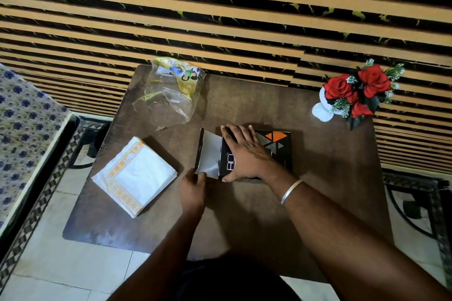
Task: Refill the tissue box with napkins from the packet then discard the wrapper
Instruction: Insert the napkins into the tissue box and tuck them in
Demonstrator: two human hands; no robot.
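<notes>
Pressing my right hand [244, 154] flat on the black tissue box [281, 151] while my left hand [193, 190] pinches its open end flap [209, 151].

On the brown table [318, 190], the box lies near the middle, its flap swung out toward the left edge, my left fingers closed on the flap's near corner. My right palm lies spread across the box top, fingers open, gripping nothing. The white napkin stack [135, 176] with orange border sits by the left edge, apart from the box. The clear wrapper [168, 95] lies emptied at the far-left corner. A vase of red roses [354, 93] stands at the far-right corner.
</notes>
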